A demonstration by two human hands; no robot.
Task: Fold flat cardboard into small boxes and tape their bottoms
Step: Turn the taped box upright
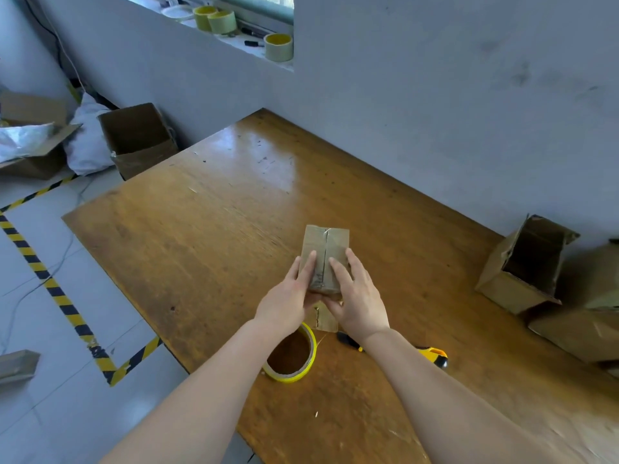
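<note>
- Head view: the left hand point(290, 294) and right hand point(355, 298) clasp a small box point(324, 256) above the table point(207, 229), fingers flat along its taped seam, likely pressing the tape down.
- The tape roll point(293, 354) and cutter point(432, 356) lie near the wrists; an open box point(526, 266) stands well apart, so nothing obstructs.

A glossy brown wooden worktop point(234, 209) runs diagonally across the middle of the frame, its upper part catching a bright sheen. Behind it stands a grey-blue wall point(435, 95), scuffed at the upper right. A window ledge point(234, 38) opens at the top. At left, pale floor tiles point(40, 296) carry yellow-black hazard tape point(50, 286).
</note>
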